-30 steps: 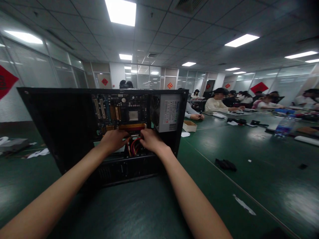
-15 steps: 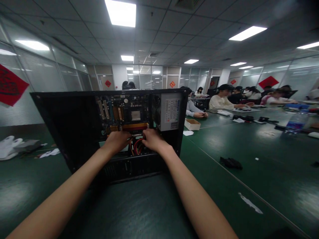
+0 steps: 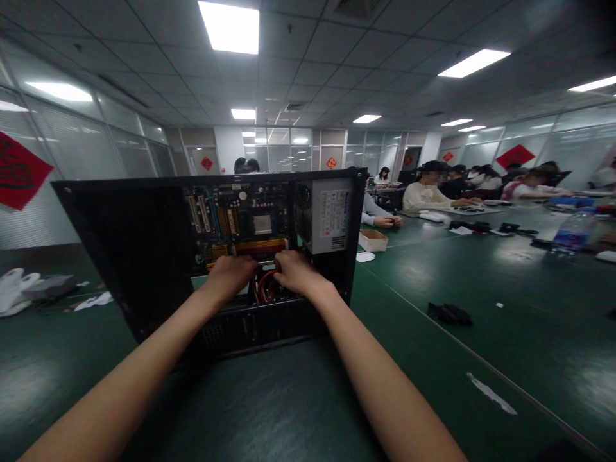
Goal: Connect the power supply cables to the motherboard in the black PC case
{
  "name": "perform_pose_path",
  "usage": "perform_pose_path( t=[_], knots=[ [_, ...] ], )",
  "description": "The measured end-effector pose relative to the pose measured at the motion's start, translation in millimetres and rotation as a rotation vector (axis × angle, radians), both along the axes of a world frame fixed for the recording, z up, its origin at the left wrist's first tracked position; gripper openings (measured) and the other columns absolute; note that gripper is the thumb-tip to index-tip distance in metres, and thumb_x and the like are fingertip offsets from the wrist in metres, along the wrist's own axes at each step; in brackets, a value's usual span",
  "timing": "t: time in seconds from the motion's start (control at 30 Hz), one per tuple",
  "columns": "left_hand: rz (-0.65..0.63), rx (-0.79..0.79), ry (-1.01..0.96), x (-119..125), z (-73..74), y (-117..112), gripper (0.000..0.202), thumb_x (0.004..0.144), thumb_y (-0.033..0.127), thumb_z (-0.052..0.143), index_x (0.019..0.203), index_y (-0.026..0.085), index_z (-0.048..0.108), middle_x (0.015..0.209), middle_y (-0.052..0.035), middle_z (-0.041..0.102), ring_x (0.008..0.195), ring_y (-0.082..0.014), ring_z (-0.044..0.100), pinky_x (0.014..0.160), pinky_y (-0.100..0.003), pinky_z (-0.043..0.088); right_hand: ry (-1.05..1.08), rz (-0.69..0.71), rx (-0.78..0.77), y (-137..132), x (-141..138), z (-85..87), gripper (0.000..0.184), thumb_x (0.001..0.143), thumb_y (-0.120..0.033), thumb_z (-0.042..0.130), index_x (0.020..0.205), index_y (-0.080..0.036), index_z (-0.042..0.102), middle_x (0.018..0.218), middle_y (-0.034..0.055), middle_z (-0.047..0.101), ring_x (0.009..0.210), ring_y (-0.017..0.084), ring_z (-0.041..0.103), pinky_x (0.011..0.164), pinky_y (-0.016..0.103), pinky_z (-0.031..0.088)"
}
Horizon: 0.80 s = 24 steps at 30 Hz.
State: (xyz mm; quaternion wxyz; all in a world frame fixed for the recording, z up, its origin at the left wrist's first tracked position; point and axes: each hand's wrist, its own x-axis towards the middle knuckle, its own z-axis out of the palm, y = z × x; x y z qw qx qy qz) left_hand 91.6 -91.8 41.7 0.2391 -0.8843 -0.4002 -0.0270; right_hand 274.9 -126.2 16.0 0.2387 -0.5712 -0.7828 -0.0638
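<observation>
a wide green worktop (image 3: 399, 333) is spreading on both sides of the computer case (image 3: 139, 250). this black case is standing on the worktop, straight in front of the person, and its uncovered side is facing the person. inside the case, a dark motherboard (image 3: 246, 206) is covering a large part of the back. a grey power supply (image 3: 330, 218) with a white label is sitting in the upper right corner of the case. some orange and yellow slots (image 3: 262, 245) are running across the motherboard, near the middle of the case.

inside the case, just below these slots, the left hand (image 3: 230, 276) and the right hand (image 3: 297, 272) are facing each other with a narrow gap between. the fingers of both are bending, half curled, but their tips are being hidden, so i cannot tell whether they are gripping something.

a clear bottle (image 3: 572, 232) is standing to the right of the case, well apart. a black crumpled thing (image 3: 450, 313) is lying on the same side, closer to the case. a small pale box (image 3: 373, 241) is sitting just beyond the case's right edge. red and yellow cables (image 3: 266, 285) are looping inside the case, between the hands.
</observation>
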Motion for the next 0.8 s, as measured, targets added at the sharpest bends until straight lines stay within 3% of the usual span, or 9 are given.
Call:
perform_pose_path(
  t=[0.27, 0.8],
  knots=[
    [0.027, -0.004, 0.009, 1.4, -0.5, -0.3, 0.036, 0.093, 0.009, 0.040, 0.106, 0.013, 0.072, 0.105, -0.0165, 0.073, 0.095, -0.0354, 0.070, 0.068, -0.039, 0.052, -0.038, 0.001, -0.002, -0.8, 1.8, -1.0, 0.009, 0.087, -0.019, 0.060, 0.094, -0.013, 0.064, 0.103, 0.0108, 0.065, 0.098, 0.021, 0.060, 0.082, 0.028, 0.043],
    [0.040, -0.023, -0.055, 4.9, -6.2, 14.7, 0.031, 0.095, 0.016, 0.042, 0.104, 0.013, 0.071, 0.105, -0.0168, 0.073, 0.097, -0.0356, 0.070, 0.074, -0.040, 0.054, -0.080, 0.108, 0.031, -2.3, -1.3, -1.4, 0.016, 0.086, -0.006, 0.053, 0.095, -0.016, 0.061, 0.106, 0.0087, 0.060, 0.095, 0.019, 0.059, 0.077, 0.027, 0.041]
  ],
)
